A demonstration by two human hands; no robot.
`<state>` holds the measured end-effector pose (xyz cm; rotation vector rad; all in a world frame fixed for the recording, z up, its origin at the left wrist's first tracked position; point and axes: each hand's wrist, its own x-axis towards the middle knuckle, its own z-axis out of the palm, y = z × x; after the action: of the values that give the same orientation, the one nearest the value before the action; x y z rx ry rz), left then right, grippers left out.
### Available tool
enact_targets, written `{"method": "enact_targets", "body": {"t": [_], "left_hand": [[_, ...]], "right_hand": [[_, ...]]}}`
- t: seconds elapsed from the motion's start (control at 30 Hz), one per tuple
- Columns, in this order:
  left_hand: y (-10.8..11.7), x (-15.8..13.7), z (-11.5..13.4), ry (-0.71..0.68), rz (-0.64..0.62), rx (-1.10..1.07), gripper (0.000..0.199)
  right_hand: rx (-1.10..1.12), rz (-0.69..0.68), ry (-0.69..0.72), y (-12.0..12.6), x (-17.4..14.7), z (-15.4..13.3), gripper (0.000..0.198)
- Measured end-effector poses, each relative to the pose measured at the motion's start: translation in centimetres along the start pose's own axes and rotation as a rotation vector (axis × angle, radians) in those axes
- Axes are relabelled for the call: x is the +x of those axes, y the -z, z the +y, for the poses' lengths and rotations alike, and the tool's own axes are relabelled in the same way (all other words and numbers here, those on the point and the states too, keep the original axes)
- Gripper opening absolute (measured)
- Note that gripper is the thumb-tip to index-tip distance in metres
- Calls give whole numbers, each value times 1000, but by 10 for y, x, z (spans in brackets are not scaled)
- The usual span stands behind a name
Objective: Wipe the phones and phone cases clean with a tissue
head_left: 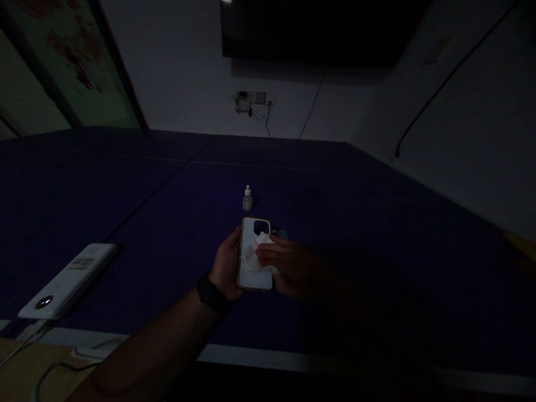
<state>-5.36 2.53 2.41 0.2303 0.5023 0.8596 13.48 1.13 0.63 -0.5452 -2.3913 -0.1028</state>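
My left hand [227,265], with a dark watch on its wrist, grips a phone case [260,282] by its left edge. The case has a pale back, a brownish rim and a dark camera cutout at the top. A crumpled white tissue [251,258] lies against the back of the case, under the fingers of my right hand [288,265], which press it there. Partly hidden behind the case and my right hand is a phone-like object [281,234]. A small dropper bottle [247,200] with a white top stands upright just beyond the case.
A white power bank [69,279] with a cable lies at the left on the dark blue surface [167,223]. Wall sockets [253,99] with cords and a large dark screen [318,33] are on the far wall. The room is dim.
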Motion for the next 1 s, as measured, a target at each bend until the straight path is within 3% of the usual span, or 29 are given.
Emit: {"method": "enact_targets", "body": {"t": [0.17,0.33,0.37,0.5,0.57,0.77,1.0], "left_hand": [[1,2,-1,-1,-48,19,53],[0,-2,-3,4,-116,46,57],[1,-2,-3,3,-115,30,57],[7,2,-3,7,-40,-41,53],[8,4,-2,14,-43,-45,53],[2,2,-2,-20,-40,-39,50],[6,6,-6,-13,-79,8,52]], "right_hand": [[23,73,-111,4,-2,0,34],[-29,318,-533,2,0,-13,29],[-44,304,-518,0,1,-15,30],[-70,70,-178,-8,6,-20,38],[-37,7,-82,-7,6,-17,40],[-86,88,-45,0,0,-3,38],[-34,73,-32,2,1,-1,27]]}}
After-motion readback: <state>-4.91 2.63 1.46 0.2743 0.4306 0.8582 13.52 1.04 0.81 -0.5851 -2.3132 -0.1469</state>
